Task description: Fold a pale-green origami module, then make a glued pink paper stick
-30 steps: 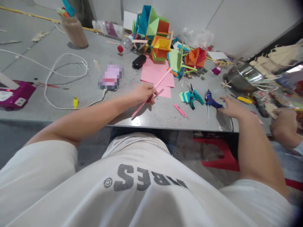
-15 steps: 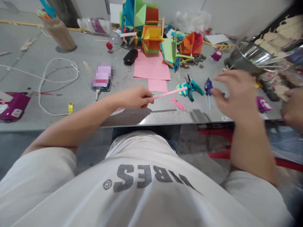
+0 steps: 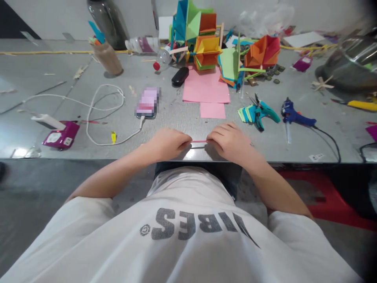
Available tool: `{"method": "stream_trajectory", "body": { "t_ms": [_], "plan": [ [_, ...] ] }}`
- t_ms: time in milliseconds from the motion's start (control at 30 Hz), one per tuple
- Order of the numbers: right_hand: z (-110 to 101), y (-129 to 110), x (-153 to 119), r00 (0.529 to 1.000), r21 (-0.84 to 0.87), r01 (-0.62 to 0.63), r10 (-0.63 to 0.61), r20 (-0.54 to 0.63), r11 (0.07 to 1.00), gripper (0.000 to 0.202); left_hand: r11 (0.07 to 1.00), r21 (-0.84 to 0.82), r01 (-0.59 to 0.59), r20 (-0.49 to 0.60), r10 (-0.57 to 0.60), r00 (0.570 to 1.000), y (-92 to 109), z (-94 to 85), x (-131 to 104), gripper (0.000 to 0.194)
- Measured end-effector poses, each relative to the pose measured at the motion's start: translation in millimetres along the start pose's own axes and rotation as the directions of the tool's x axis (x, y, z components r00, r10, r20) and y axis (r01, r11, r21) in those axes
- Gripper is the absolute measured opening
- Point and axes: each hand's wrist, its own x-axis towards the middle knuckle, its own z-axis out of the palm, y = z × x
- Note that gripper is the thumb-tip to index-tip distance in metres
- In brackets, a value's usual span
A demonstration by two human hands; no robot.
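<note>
Between my two hands a thin pink paper strip (image 3: 199, 141) is held level, just above the table near its front edge. My left hand (image 3: 172, 143) is closed on the strip's left end. Fingers of my right hand (image 3: 228, 141) pinch its right end; only the short middle stretch of the strip shows. Beyond my hands lie pink paper sheets (image 3: 206, 88) and a smaller pink piece (image 3: 212, 111). Right of them are folded green and blue paper strips (image 3: 246, 114), teal-handled pliers (image 3: 265, 112) and a blue glue gun (image 3: 297, 114).
Folded colored paper shapes (image 3: 207, 47) stand at the back, beside a black case (image 3: 180, 76). To the left are a phone (image 3: 148, 102) on a white cable (image 3: 88, 114), a purple box (image 3: 61, 135) and a cup (image 3: 107, 59). A metal pot (image 3: 341, 67) and a yellow-handled cutter (image 3: 362, 105) are at the right.
My right hand has come from the far right to the strip and now grips its other end. The strip has dropped lower and turned level. The view has shifted left.
</note>
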Motion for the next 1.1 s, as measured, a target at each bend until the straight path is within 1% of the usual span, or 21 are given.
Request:
{"method": "stream_trajectory", "body": {
  "t_ms": [67, 100, 200, 300, 400, 567, 633, 700, 800, 900, 1000, 1100],
  "plan": [
    [7.4, -4.4, 0.5, 0.999, -0.05, 0.039, -0.039, 0.003, 0.998, 0.022, 1.0, 0.012, -0.013, -0.006, 0.013, 1.0, 0.4, 4.7, -2.9, 0.036],
    [10.4, -6.2, 0.6, 0.998, -0.087, 0.056, -0.056, -0.002, 0.995, 0.022, 1.0, 0.019, -0.025, -0.029, 0.026, 0.999, 0.4, 8.0, -3.5, 0.035],
    [15.5, -10.1, -0.1, 0.994, -0.203, 0.101, -0.109, -0.025, 0.974, 0.025, 0.996, 0.05, -0.074, -0.161, 0.081, 0.984, -1.1, 21.6, -3.8, 0.031],
    [15.9, -12.1, -3.1, 0.988, -0.259, 0.145, -0.156, -0.021, 0.955, 0.025, 0.984, 0.081, -0.156, -0.273, 0.173, 0.946, -4.5, 36.1, -4.2, 0.026],
    [14.9, -13.6, -7.6, 0.989, -0.223, 0.143, -0.147, -0.002, 0.964, 0.024, 0.97, 0.118, -0.211, -0.339, 0.239, 0.91, -7.1, 45.5, -7.0, 0.024],
    [14.0, -18.7, -16.8, 0.998, -0.056, 0.053, -0.055, -0.017, 0.997, 0.026, 0.954, 0.173, -0.245, -0.402, 0.295, 0.867, -7.2, 51.1, -14.1, 0.023],
    [13.8, -22.3, -21.1, 1.0, -0.019, 0.018, -0.018, -0.005, 1.0, 0.027, 0.956, 0.161, -0.246, -0.434, 0.293, 0.852, -5.9, 53.7, -16.6, 0.025],
    [14.1, -26.3, -25.3, 1.0, -0.016, -0.006, 0.006, 0.003, 1.0, 0.028, 0.963, 0.11, -0.246, -0.463, 0.269, 0.845, -3.0, 58.4, -19.0, 0.028],
    [15.7, -31.8, -30.9, 1.0, -0.049, -0.012, 0.012, -0.018, 0.999, 0.029, 0.976, -0.01, -0.218, -0.505, 0.183, 0.843, 4.4, 69.1, -22.2, 0.035],
    [18.9, -34.7, -34.7, 0.998, -0.066, -0.021, 0.018, -0.053, 0.998, 0.029, 0.978, -0.069, -0.195, -0.557, 0.124, 0.821, 13.1, 79.6, -24.5, 0.04],
    [22.3, -35.8, -37.3, 0.994, -0.052, -0.069, 0.064, -0.094, 0.996, 0.027, 0.976, -0.092, -0.197, -0.577, 0.109, 0.809, 19.2, 85.7, -25.5, 0.034],
    [25.0, -37.5, -39.3, 0.983, -0.032, -0.136, 0.131, -0.128, 0.99, 0.024, 0.978, -0.104, -0.183, -0.568, 0.093, 0.818, 22.1, 88.0, -26.3, 0.029]
  ]
}}
